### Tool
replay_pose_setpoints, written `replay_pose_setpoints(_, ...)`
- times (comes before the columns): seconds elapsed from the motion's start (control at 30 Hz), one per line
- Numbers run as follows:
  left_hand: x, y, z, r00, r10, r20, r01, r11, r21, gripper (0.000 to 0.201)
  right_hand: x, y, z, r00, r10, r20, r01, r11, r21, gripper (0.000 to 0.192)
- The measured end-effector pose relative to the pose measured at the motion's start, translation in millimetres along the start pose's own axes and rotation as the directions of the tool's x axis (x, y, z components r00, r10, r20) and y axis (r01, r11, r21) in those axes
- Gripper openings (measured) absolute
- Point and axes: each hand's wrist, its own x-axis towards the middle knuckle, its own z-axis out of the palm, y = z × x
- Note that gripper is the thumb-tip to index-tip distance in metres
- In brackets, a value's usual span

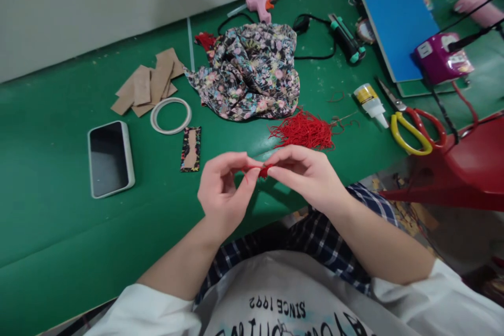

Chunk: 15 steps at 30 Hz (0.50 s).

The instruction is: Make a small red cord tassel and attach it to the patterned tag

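Both hands are up over the near edge of the green worktop (47,220), meeting in the middle. The left hand (222,191) pinches a small red thread (263,170) between thumb and forefinger, other fingers curled in. The right hand (309,173) pinches the same thread from the other side, fingertips touching the left's. So the thread sits between the two hands, held above the worktop edge, just in front of the person's lap.

Right behind the hands lies a loose red thread pile (303,131), near but not touching them. Behind that, a crumpled floral cloth (252,71) is heaped mid-worktop. To the left of it, a white ring (170,115) lies flat, with a small cloth-covered card (191,148) just beside it and cardboard pieces (149,84) stacked behind. Farther left, a phone (110,158) lies screen up.

Over on the right, a glue bottle (372,103) lies on its side, and scissors (413,123) with yellow and red handles lie next to it. A pink glue gun (262,2) rests at the back by the wall. A blue board (394,16) lies at the far right corner, a purple device (441,58) just beside it.
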Motion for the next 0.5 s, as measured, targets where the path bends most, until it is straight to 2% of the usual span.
replay_pose_setpoints(0.1,1.2,-5.2,-0.2,0.988,-0.138,0.070,0.143,0.987,-0.077,0.034,6.1,4.2,-2.9,0.997,0.070,-0.017,-0.068,0.995,0.073,0.012)
replay_pose_setpoints(0.27,2.8,-13.2,-2.6,0.961,-0.253,0.115,0.266,0.957,-0.118,0.029,13.2,11.8,-2.8,0.991,0.131,0.017,-0.132,0.980,0.147,0.013)
replay_pose_setpoints(0.37,4.2,-16.4,-2.1,0.941,-0.315,0.124,0.330,0.935,-0.129,0.030,15.7,14.5,-0.3,0.993,0.116,-0.015,-0.115,0.991,0.062,0.013)
replay_pose_setpoints(0.5,6.6,-18.9,-1.0,0.918,-0.382,0.107,0.394,0.910,-0.133,0.034,16.7,17.6,2.5,0.995,-0.022,-0.095,0.011,0.992,-0.122,0.014)
